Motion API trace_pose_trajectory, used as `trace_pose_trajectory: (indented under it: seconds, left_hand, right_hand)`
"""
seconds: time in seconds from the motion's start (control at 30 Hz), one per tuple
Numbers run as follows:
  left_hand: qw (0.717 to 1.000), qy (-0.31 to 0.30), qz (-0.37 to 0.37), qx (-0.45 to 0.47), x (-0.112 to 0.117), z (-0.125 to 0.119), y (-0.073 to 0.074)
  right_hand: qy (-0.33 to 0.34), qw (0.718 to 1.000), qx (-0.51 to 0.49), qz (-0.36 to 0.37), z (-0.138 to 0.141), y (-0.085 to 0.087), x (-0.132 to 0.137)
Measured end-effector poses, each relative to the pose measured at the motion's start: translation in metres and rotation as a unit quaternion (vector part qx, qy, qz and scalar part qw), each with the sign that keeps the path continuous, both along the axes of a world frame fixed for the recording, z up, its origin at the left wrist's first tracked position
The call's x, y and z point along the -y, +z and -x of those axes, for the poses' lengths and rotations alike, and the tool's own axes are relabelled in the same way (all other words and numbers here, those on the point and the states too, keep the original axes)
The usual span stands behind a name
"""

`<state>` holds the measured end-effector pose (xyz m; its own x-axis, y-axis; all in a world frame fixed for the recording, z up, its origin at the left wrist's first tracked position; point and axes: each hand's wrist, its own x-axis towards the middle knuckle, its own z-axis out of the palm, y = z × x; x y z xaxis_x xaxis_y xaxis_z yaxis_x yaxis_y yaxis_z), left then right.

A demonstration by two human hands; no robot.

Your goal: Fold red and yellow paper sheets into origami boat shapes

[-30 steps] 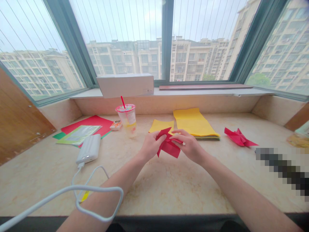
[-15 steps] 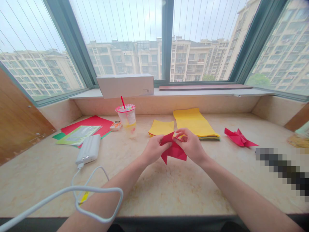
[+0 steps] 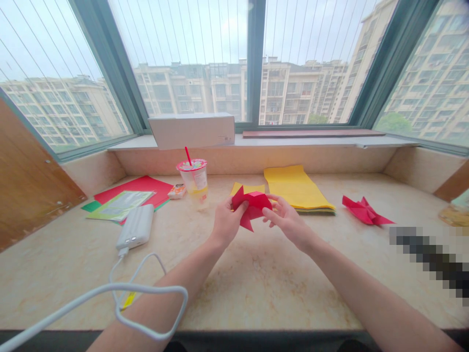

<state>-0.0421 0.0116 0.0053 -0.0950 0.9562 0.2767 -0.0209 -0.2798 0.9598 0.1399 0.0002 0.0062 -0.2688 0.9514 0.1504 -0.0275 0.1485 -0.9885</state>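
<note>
A partly folded piece of red paper [image 3: 254,204] is held up over the counter, with pointed flaps at its upper left and lower edge. My left hand [image 3: 227,220] pinches its left side, thumb across the front. On the right edge, my right hand [image 3: 284,215] has thumb and index finger closed on the paper, the other fingers loosely curled below. Behind the hands lies a small stack of yellow paper squares [image 3: 249,187], partly hidden. A folded red paper piece [image 3: 367,211] with a raised centre rests on the counter to the right.
A yellow paper stack [image 3: 298,188] lies behind my right hand. A lidded cup with a red straw [image 3: 194,181] stands left of centre beside a small box [image 3: 177,191]. Farther left are coloured sheets [image 3: 139,188] and a white power bank [image 3: 135,226]; its cable [image 3: 146,288] loops over my left forearm.
The red paper has been turned and raised a little, so a flap now points up at the left. My right hand has shifted its grip to the paper's right edge.
</note>
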Motion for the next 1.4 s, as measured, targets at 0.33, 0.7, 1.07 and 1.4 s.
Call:
trace_pose_trajectory:
  seconds: [0.33,0.7,1.07,1.4]
  left_hand:
    - [0.997,-0.009,0.021,0.074,0.001,-0.001,0.003]
    - [0.998,-0.036,-0.016,0.055,0.003,-0.003,0.004]
    - [0.997,-0.068,0.01,0.027,0.005,-0.006,0.0]
    - [0.998,-0.064,0.018,0.009,0.003,-0.005,-0.006]
  right_hand:
    - [-0.057,0.982,0.079,-0.163,0.003,-0.009,0.001]
    - [-0.005,0.997,0.017,-0.079,0.0,-0.005,-0.006]
    - [-0.075,0.971,0.104,-0.2,0.005,-0.012,0.0]
    - [-0.078,0.939,0.145,-0.302,-0.001,-0.012,0.0]
